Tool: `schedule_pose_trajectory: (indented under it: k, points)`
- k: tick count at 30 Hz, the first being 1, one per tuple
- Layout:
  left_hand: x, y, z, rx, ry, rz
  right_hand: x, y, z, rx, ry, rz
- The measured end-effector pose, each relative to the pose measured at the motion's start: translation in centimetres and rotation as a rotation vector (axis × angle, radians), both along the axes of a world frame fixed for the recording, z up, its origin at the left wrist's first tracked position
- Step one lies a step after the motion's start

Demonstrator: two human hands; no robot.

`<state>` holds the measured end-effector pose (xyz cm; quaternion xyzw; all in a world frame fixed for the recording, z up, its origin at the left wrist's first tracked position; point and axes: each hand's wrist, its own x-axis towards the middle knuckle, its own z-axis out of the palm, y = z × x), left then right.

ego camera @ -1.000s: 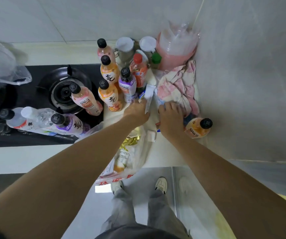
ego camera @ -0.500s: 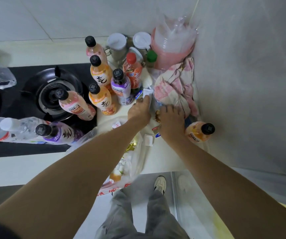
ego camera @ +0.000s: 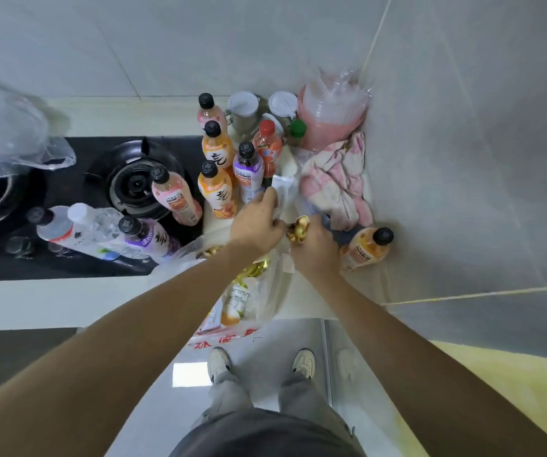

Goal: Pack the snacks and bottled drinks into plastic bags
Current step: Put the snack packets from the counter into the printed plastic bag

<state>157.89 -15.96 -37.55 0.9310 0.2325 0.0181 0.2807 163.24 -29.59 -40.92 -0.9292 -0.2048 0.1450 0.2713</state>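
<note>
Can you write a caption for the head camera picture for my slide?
Left hand grips a white packet, right hand holds gold snacks above the plastic bag.

grey tiled walls (ego camera: 463, 127); black hob (ego camera: 77, 206)

The bottled drinks (ego camera: 179, 201) are clear, glossy plastic with matt black caps. A thin, crinkled, translucent plastic bag (ego camera: 265, 291) lies on the smooth pale table (ego camera: 18, 301). The snack (ego camera: 298, 229) wrappers shine like gold foil. The pink-and-white cloth (ego camera: 334, 183) looks soft and matt. The stove (ego camera: 67, 258) top is glossy black glass; the wall tiles (ego camera: 463, 159) are smooth.
</note>
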Motion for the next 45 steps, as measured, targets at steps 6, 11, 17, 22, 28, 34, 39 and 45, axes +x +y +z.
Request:
schedule_pose_trajectory:
  k: [6, 11, 17, 22, 28, 34, 39, 45]
  points:
    - [-9.0, -1.1, 1.9, -0.010, -0.025, 0.128, -5.8, 0.6, 3.3, 0.045, 0.104, 0.009]
    - [-16.4, -1.2, 0.4, -0.075, 0.021, 0.248, -10.0, 2.4, 4.1, 0.020, 0.176, 0.117]
    - [-19.2, -2.0, -1.8, -0.095, 0.208, 0.334, -12.9, 4.2, 2.3, -0.130, 0.218, 0.273]
    - [-18.4, -1.1, -3.0, -0.076, 0.255, 0.317, -13.0, 5.1, 1.4, -0.139, 0.129, 0.273]
    - [-16.5, 0.8, -4.1, -0.056, 0.186, 0.218, -11.2, 5.9, 0.7, -0.142, 0.012, 0.257]
    - [-16.8, 1.3, -3.6, 0.030, 0.222, 0.163, -10.7, 5.1, 0.7, -0.154, -0.056, 0.323]
    - [-17.3, 1.7, -2.6, 0.094, 0.209, 0.170, -10.5, 4.3, 1.5, -0.090, -0.105, 0.348]
    - [-15.6, 1.7, -0.8, 0.180, 0.133, 0.120, -8.6, 2.9, 2.2, -0.045, -0.168, 0.326]
